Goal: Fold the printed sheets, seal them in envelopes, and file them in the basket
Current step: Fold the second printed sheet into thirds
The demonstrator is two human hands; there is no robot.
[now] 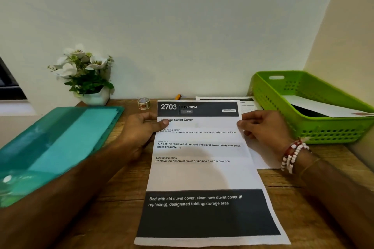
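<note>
Wooden table (303,198): printed sheet (202,172) at centre, second sheet (265,157) under it toward the right; green basket (263,87) far-right corner, teal folder (60,139) left edge, flower pot (97,97) far-left corner, tape roll (143,103) far edge.

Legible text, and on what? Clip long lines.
On held sheet, header: "2703" "BEDROOM" "2 – 5min"
Title, partly covered: "…ge Duvet Cover"
"…SCENE SETUP": "Old duvet cover awaiting…"
"TASK GOAL": "1) Fold the removed duvet…"
"TASK DESCRIPTION": "Remove the old duvet cover…"
Footer: "Bed with old duvet cover…"
Header badge, rear sheet: blurred.

A teal folder (60,143) hems left, green basket (334,131) hems right.
</note>
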